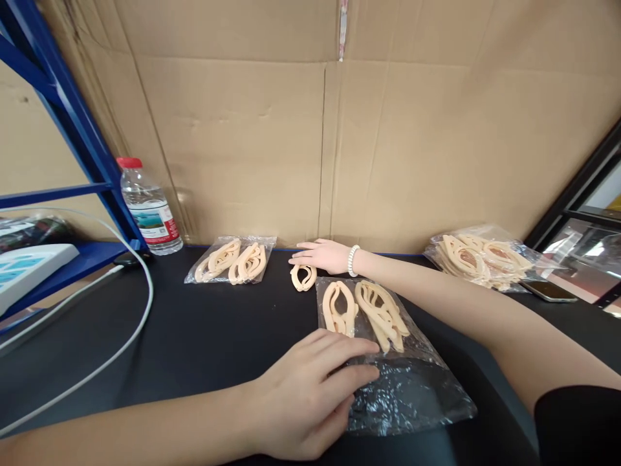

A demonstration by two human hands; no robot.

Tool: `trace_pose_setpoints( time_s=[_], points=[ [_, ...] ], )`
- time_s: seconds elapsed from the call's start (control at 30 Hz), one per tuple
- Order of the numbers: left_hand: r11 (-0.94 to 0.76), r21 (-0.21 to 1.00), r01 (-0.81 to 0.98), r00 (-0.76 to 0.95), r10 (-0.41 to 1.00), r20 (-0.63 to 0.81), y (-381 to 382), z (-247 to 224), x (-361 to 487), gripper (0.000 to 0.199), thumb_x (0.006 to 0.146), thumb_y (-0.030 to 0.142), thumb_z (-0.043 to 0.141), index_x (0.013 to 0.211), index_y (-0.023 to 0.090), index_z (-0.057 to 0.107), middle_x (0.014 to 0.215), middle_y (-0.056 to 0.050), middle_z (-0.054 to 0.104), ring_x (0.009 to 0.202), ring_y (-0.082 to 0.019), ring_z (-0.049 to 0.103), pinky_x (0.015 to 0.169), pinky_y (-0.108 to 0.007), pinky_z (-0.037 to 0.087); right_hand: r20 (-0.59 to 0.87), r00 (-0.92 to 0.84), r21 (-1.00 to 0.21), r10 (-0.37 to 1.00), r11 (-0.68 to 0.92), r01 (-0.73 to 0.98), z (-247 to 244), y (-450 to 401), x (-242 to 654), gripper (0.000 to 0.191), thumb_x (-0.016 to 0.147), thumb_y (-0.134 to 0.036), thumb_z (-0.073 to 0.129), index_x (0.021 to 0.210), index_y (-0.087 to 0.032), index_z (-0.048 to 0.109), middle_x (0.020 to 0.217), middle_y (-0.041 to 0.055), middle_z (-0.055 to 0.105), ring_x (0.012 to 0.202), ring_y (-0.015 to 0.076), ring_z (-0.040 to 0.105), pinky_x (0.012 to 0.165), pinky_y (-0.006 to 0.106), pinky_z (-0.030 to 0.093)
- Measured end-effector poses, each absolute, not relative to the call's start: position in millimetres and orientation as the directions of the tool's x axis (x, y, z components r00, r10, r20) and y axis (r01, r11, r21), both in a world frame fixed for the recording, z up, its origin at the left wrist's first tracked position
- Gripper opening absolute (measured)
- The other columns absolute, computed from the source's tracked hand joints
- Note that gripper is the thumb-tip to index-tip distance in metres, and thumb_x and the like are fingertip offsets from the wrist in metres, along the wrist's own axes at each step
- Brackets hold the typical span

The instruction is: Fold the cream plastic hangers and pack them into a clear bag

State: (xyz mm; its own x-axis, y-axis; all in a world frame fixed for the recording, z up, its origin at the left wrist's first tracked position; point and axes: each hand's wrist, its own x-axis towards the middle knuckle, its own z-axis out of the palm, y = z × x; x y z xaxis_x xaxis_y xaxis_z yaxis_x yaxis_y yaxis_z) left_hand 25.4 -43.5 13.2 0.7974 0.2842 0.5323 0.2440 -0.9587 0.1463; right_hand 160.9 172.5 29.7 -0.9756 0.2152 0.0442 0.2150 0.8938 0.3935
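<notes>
My left hand [310, 388] rests over a clear plastic bag [402, 395], its fingers stretched apart and touching the film. Inside the bag's far half lie cream folding hangers [381, 314], folded up; my left hand partly covers one of them. My right hand [323, 255], with a white beaded bracelet at the wrist, reaches past the bag to the back of the table. Its fingers are extended over the far end of a loose folded hanger [303, 278]. Whether they press on that hanger I cannot tell.
Another bag of hangers [233, 262] lies back left, and a pile of bagged hangers [478, 255] back right beside a phone [548, 290]. A water bottle [150, 210] stands by the blue rack [82, 129]. A white cable [145, 310] loops over the black table; cardboard [242, 142] walls the back.
</notes>
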Motion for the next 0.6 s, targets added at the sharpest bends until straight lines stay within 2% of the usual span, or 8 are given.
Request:
trace_pose_setpoints(
  time_s=[0.1, 0.23, 0.33, 0.43, 0.53, 0.6],
  points=[
    [-0.961, 0.147, 0.236, 0.813, 0.278, 0.512, -42, 14, 24, 0.042, 0.082, 0.008, 0.046, 0.123, 0.013, 0.048, 0.126, -0.015, 0.056, 0.107, -0.022, 0.057, 0.092, -0.037, 0.049, 0.051, -0.971, 0.357, 0.234, 0.904, 0.237, 28, 175, 160, 0.040, 0.087, -0.006, 0.044, 0.124, -0.016, 0.055, 0.120, 0.0103, 0.063, 0.119, 0.0250, 0.047, 0.087, 0.037, 0.042],
    [-0.962, 0.153, 0.225, 0.829, 0.272, 0.488, -41, 13, 23, 0.040, 0.082, 0.008, 0.047, 0.121, 0.013, 0.050, 0.126, -0.015, 0.055, 0.105, -0.022, 0.056, 0.091, -0.036, 0.049, 0.139, -0.955, 0.299, 0.264, 0.908, 0.294, 31, 167, 184, 0.029, 0.094, -0.015, 0.043, 0.118, -0.011, 0.058, 0.101, 0.0123, 0.065, 0.098, 0.0215, 0.055, 0.086, 0.037, 0.045],
    [-0.966, 0.142, 0.217, 0.832, 0.259, 0.490, -39, 11, 22, 0.040, 0.078, 0.008, 0.050, 0.118, 0.014, 0.052, 0.127, -0.014, 0.055, 0.104, -0.022, 0.056, 0.090, -0.037, 0.049, 0.318, -0.905, 0.165, 0.281, 0.924, 0.345, 31, 151, 215, 0.029, 0.098, -0.017, 0.036, 0.116, -0.010, 0.059, 0.102, 0.0122, 0.065, 0.096, 0.0186, 0.058, 0.088, 0.034, 0.049],
    [-0.969, 0.125, 0.213, 0.825, 0.247, 0.508, -38, 9, 21, 0.038, 0.076, 0.009, 0.052, 0.114, 0.015, 0.054, 0.125, -0.013, 0.056, 0.104, -0.023, 0.055, 0.091, -0.038, 0.049, 0.494, -0.813, 0.020, 0.309, 0.930, 0.366, 38, 118, 246, 0.025, 0.098, -0.018, 0.041, 0.113, -0.012, 0.060, 0.104, 0.0114, 0.066, 0.097, 0.0169, 0.062, 0.086, 0.032, 0.052],
    [-0.966, 0.126, 0.224, 0.817, 0.257, 0.517, -39, 10, 21, 0.036, 0.076, 0.009, 0.054, 0.111, 0.016, 0.055, 0.124, -0.013, 0.057, 0.103, -0.023, 0.056, 0.089, -0.037, 0.050, 0.648, -0.665, -0.030, 0.370, 0.885, 0.464, 56, 66, 273, 0.021, 0.095, -0.019, 0.048, 0.111, -0.018, 0.061, 0.103, 0.0072, 0.068, 0.095, 0.0162, 0.065, 0.084, 0.032, 0.054],
    [-0.962, 0.136, 0.238, 0.807, 0.274, 0.523, -40, 11, 22, 0.035, 0.078, 0.008, 0.053, 0.111, 0.016, 0.055, 0.122, -0.013, 0.058, 0.101, -0.023, 0.057, 0.089, -0.037, 0.050, 0.734, -0.537, -0.051, 0.415, 0.823, 0.566, 71, 26, 290, 0.019, 0.092, -0.018, 0.055, 0.110, -0.021, 0.062, 0.097, 0.0046, 0.069, 0.086, 0.0153, 0.066, 0.075, 0.029, 0.056]
  ],
)
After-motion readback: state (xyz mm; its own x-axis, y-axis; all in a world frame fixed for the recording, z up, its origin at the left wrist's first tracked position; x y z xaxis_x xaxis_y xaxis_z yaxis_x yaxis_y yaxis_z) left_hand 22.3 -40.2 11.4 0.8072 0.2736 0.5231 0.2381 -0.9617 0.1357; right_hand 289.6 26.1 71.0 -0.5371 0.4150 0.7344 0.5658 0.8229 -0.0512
